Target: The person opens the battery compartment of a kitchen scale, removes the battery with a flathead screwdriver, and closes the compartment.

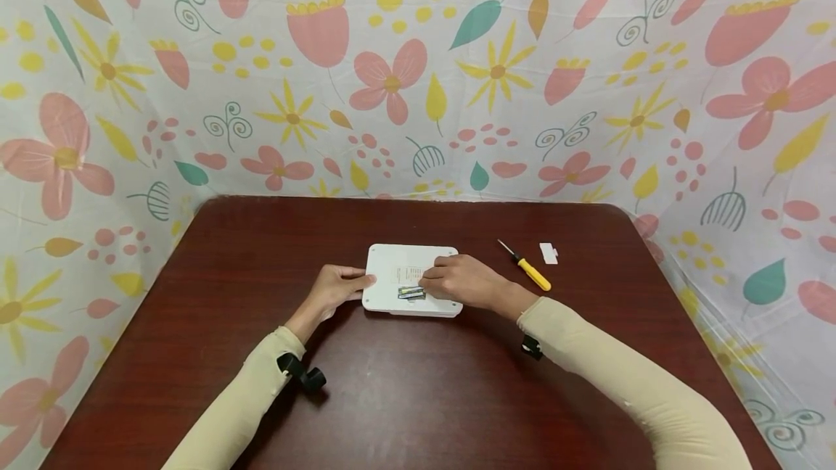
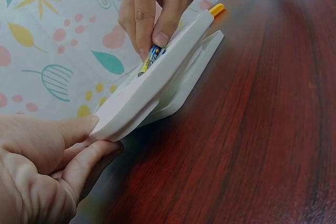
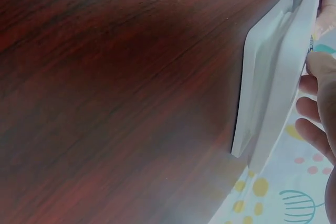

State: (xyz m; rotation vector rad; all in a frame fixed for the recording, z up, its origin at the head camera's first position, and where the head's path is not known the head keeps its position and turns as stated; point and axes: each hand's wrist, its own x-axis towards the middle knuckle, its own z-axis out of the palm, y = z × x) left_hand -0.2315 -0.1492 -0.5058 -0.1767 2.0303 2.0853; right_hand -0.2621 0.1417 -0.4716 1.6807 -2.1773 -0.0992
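Note:
A flat white device (image 1: 405, 263) lies underside up at the middle of a dark red table (image 1: 418, 383). Its open compartment holds batteries (image 1: 410, 293) with blue and yellow labels. My left hand (image 1: 362, 283) pinches the device's left edge, thumb on top and a finger underneath (image 2: 79, 166). My right hand (image 1: 429, 283) reaches over from the right, and its curled fingertips (image 2: 163, 38) pinch a battery (image 2: 148, 60) in the compartment. In the right wrist view the device (image 3: 278, 77) shows edge-on, with the right hand's fingers (image 3: 315, 129) behind it.
A screwdriver (image 1: 530, 272) with a yellow handle lies to the right of the device. A small white cover piece (image 1: 548, 253) lies beyond it. Flower-patterned cloth (image 1: 418, 78) hangs around the table's back and sides.

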